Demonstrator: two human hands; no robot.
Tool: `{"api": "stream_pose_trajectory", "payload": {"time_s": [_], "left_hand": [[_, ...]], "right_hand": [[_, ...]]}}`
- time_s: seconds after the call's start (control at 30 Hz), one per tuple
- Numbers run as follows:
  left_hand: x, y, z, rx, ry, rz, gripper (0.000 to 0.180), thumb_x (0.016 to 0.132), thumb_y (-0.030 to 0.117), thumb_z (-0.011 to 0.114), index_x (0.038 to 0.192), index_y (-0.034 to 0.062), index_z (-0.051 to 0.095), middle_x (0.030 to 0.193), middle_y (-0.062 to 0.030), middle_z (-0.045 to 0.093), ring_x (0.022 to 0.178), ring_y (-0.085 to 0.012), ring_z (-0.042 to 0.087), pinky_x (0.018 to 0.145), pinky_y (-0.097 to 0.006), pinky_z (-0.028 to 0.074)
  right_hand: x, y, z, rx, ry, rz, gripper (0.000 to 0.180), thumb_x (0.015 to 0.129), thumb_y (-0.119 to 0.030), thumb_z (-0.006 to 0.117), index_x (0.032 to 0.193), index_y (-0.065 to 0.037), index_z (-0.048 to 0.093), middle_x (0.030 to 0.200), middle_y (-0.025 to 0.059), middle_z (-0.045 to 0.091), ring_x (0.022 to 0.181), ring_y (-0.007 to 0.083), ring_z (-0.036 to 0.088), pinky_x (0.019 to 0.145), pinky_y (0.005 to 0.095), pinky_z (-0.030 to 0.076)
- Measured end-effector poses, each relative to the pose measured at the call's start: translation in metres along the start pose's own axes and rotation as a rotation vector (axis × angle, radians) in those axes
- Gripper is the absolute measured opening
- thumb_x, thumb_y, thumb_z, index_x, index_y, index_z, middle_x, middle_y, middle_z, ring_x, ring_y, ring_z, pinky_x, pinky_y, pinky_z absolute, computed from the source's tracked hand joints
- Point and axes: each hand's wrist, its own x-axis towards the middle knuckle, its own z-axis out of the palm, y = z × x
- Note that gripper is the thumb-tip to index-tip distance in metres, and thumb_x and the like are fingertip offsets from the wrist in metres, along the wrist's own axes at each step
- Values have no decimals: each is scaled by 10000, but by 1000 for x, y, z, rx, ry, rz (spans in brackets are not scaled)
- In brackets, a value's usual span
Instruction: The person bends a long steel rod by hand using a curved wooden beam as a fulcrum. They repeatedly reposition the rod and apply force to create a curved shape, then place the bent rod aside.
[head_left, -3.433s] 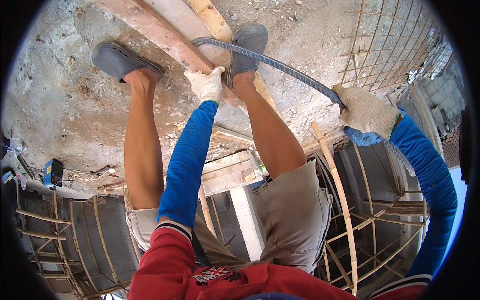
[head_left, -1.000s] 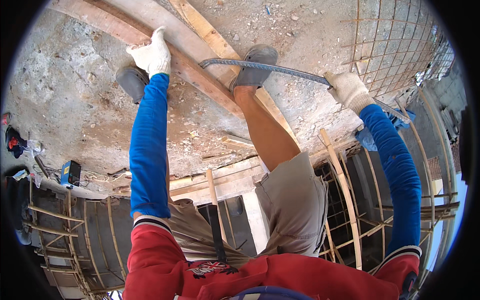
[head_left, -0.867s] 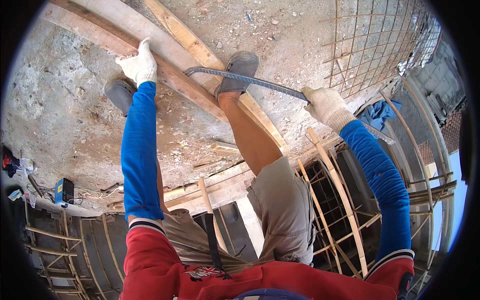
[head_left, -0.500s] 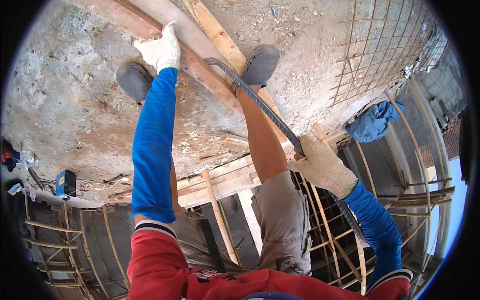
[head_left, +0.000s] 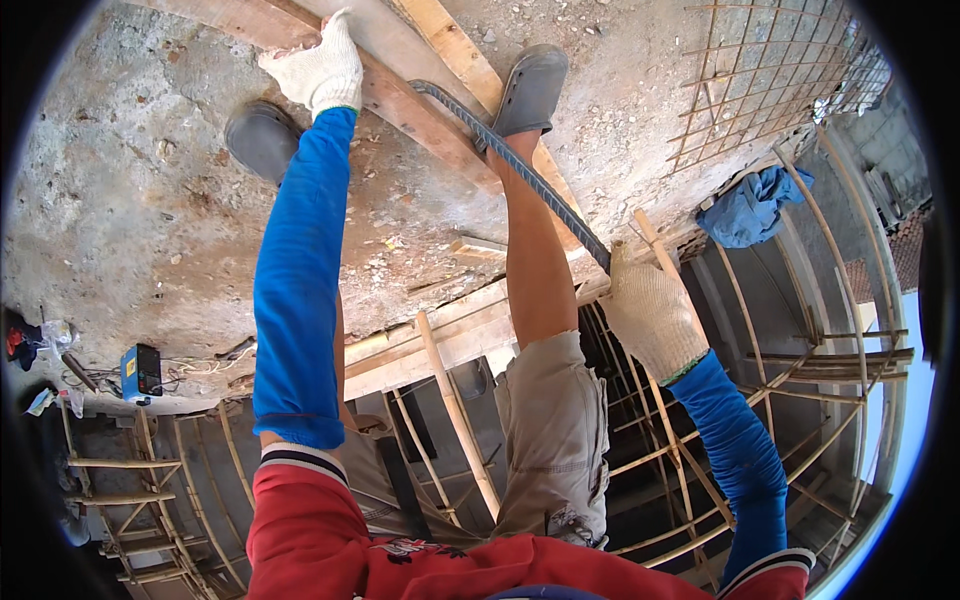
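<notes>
blue sleeves, white knit gloves

We're looking down at a rough grey concrete slab (head_left: pixel 150 200), pitted and scattered with small stones. Long pale wooden planks (head_left: pixel 420 95) lie flat across it, running under the left gloved hand's palm and on past the bent tip of the bar that the right hand clutches. Our two grey slip-on shoes (head_left: pixel 530 85) stand on the slab, one on each side of those planks. Right of the bar grip lies a rusty wire mesh sheet (head_left: pixel 770 80), with a crumpled blue cloth (head_left: pixel 750 205) at the slab's edge.
</notes>
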Motion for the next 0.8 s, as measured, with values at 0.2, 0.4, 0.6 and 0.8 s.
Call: {"api": "stream_pose_trajectory", "payload": {"time_s": [0.2, 0.4, 0.6, 0.8], "left_hand": [[19, -36, 0, 89, -3, 173, 1013, 721, 550, 923, 1286, -107, 400, 1139, -190, 550, 1065, -294, 570, 995, -415, 482], [6, -2, -4, 12, -22, 95, 1065, 695, 524, 950, 1336, -108, 380, 1183, -229, 588, 1103, -314, 607, 1021, -429, 495], [-20, 40, -16, 0, -15, -4, 889, 855, 322, 850, 1491, -110, 406, 1352, -279, 649, 1244, -327, 636, 1125, -386, 448], [-15, 26, -7, -62, 102, 130, 644, 839, 314, 863, 1244, -97, 576, 1072, -221, 723, 1047, -363, 671, 995, -434, 511]], "right_hand": [[-42, -59, 74, 840, -124, -28, 619, 952, -320, 730, 1388, 69, 527, 988, 240, 718, 983, 372, 748, 817, 403, 599], [-40, -54, 74, 880, -17, -8, 702, 920, -352, 771, 1385, 101, 505, 1033, 238, 709, 1023, 386, 730, 865, 440, 571], [-35, -77, 85, 733, -118, 41, 748, 914, -324, 795, 1407, 139, 476, 1013, 259, 701, 958, 347, 737, 817, 430, 575], [29, 47, 44, 270, -36, -114, 476, 878, -208, 755, 1222, 51, 550, 809, 193, 671, 879, 387, 714, 799, 471, 583]]}}
